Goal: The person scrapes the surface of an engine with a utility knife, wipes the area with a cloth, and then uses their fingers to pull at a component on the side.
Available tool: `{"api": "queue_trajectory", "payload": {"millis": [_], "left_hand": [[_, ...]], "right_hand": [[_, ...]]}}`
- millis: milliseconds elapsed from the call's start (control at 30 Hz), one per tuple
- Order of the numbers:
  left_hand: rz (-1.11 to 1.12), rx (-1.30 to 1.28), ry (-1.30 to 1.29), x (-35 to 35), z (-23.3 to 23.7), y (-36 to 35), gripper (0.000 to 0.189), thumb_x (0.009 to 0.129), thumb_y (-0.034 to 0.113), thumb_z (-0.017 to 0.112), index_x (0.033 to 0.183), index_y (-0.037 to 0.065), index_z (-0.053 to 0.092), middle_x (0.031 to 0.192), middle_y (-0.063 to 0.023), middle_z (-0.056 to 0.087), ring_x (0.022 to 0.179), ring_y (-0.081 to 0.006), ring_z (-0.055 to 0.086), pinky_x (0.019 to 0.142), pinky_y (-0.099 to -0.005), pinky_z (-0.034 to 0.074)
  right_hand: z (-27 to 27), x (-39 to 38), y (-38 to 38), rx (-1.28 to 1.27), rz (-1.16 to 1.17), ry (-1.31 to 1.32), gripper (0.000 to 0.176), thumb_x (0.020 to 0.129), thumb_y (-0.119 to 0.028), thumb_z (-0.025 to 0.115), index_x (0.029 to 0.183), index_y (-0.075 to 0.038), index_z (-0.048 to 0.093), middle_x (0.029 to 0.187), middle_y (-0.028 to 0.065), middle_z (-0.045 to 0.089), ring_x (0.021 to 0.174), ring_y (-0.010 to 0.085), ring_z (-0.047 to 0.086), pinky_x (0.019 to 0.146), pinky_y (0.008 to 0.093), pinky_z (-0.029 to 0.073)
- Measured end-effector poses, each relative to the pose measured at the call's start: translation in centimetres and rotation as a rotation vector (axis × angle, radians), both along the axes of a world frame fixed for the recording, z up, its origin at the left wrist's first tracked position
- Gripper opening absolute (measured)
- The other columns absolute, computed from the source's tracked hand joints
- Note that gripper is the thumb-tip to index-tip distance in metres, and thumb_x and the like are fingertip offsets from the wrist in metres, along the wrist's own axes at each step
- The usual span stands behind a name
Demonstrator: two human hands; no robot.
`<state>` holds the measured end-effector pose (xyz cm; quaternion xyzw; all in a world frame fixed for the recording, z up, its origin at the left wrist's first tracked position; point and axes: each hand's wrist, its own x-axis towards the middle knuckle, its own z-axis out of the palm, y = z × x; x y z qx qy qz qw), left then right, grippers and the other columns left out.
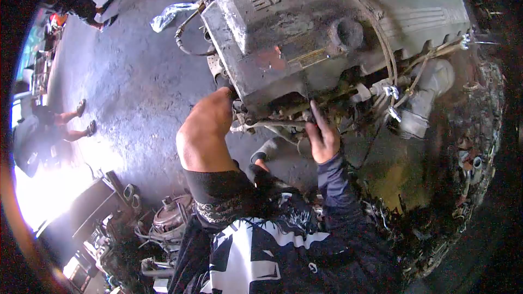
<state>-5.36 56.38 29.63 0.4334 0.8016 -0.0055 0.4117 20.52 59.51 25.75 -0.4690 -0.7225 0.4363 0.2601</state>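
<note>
A large grey engine (289, 38) with raised lettering and a round cap on its cover fills the upper middle. My left forearm reaches up to the engine's near left corner; of my left hand (224, 97) only a part shows, and its fingers are hidden behind the corner. Just below the cover's near edge is my right hand (324, 140), with the index finger stretched toward the engine and the thumb apart from it. Nothing shows between them. Hoses and a pipe (278, 123) run below the cover between my hands.
Braided cable (388, 57) loops over the engine, near a wide pipe elbow (424, 98). Clear plastic (170, 17) lies on the floor (131, 71). Metal parts (171, 215) are piled at lower left. Two people (46, 130), (76, 3) are at the left.
</note>
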Motion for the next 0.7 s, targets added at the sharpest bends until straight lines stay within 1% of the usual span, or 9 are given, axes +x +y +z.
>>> {"api": "queue_trajectory", "payload": {"millis": [67,167,200,300,400,500,567,633,700], "left_hand": [[-0.002,0.003,0.002,0.0,-0.1,0.0,0.041,0.09,0.037,0.033,0.117,0.014,0.053,0.117,-0.0173,0.054,0.113,-0.0334,0.048,0.092,-0.0412,0.039],[-0.004,0.004,0.008,0.0,-0.3,0.0,0.04,0.09,0.037,0.033,0.117,0.014,0.053,0.117,-0.0172,0.054,0.113,-0.0333,0.049,0.092,-0.0412,0.039],[-0.002,0.007,0.006,-0.1,-0.3,0.0,0.04,0.09,0.037,0.033,0.117,0.014,0.053,0.117,-0.0172,0.054,0.113,-0.0333,0.049,0.092,-0.0412,0.039],[-0.006,0.007,0.008,-0.1,-0.3,0.0,0.04,0.09,0.037,0.033,0.117,0.014,0.053,0.117,-0.0171,0.054,0.113,-0.0333,0.049,0.092,-0.0412,0.04],[-0.013,0.008,0.011,-0.1,-0.6,0.1,0.04,0.09,0.036,0.033,0.117,0.014,0.053,0.117,-0.017,0.054,0.112,-0.0332,0.049,0.092,-0.0412,0.04],[-0.017,0.011,0.011,-0.1,-0.8,0.1,0.039,0.091,0.036,0.033,0.117,0.014,0.053,0.116,-0.0169,0.054,0.112,-0.0332,0.049,0.091,-0.0412,0.04],[-0.022,0.008,0.008,0.0,-1.2,0.0,0.039,0.091,0.036,0.033,0.117,0.014,0.053,0.116,-0.0168,0.054,0.112,-0.0332,0.05,0.091,-0.0412,0.04],[-0.025,0.014,0.006,0.0,-1.6,0.1,0.039,0.091,0.035,0.034,0.117,0.014,0.053,0.116,-0.0168,0.055,0.112,-0.0331,0.05,0.091,-0.0412,0.041],[-0.031,0.021,0.009,-0.1,-1.8,0.2,0.039,0.091,0.035,0.034,0.117,0.014,0.053,0.116,-0.0167,0.055,0.111,-0.0331,0.05,0.091,-0.0412,0.041]], "right_hand": [[-1.8,1.1,-0.4,-0.122,-0.104,0.08,0.042,0.09,-0.022,0.051,0.126,-0.001,0.046,0.121,0.0148,0.054,0.112,0.0227,0.049,0.096,0.0303,0.034],[-5.7,2.3,-0.6,-0.246,-0.263,0.111,0.04,0.09,-0.024,0.052,0.122,-0.001,0.05,0.117,0.0135,0.056,0.11,0.0217,0.05,0.094,0.0296,0.036],[-5.9,2.4,-0.8,-0.435,-0.272,0.198,0.047,0.089,-0.037,0.05,0.119,-0.002,0.052,0.121,0.0146,0.053,0.112,0.0268,0.049,0.096,0.0336,0.035],[-4.9,1.2,-1.0,-0.307,-0.344,0.109,0.043,0.087,-0.039,0.054,0.11,-0.003,0.057,0.11,0.0137,0.059,0.101,0.0264,0.054,0.089,0.0338,0.039],[-9.9,2.8,-2.1,-0.308,-0.42,-0.05,0.038,0.085,-0.039,0.058,0.096,-0.002,0.062,0.096,0.0136,0.062,0.088,0.0263,0.057,0.079,0.0353,0.043],[-8.4,0.4,-1.8,-0.222,-0.512,-0.016,0.037,0.083,-0.038,0.061,0.085,-0.001,0.062,0.083,0.0133,0.062,0.077,0.0284,0.057,0.072,0.036,0.043],[-6.9,0.0,-0.7,-0.151,-0.426,-0.096,0.037,0.084,-0.037,0.061,0.087,-0.001,0.061,0.08,0.0144,0.06,0.075,0.0296,0.055,0.07,0.0361,0.042],[-1.9,-1.7,0.7,-0.302,-0.379,-0.1,0.034,0.084,-0.034,0.061,0.09,-0.001,0.06,0.079,0.0151,0.059,0.073,0.0315,0.053,0.066,0.0376,0.041],[-5.3,-1.1,-0.2,-0.047,-0.347,-0.111,0.029,0.084,-0.029,0.061,0.093,-0.001,0.06,0.081,0.0166,0.059,0.076,0.0328,0.054,0.067,0.0392,0.041]]}}
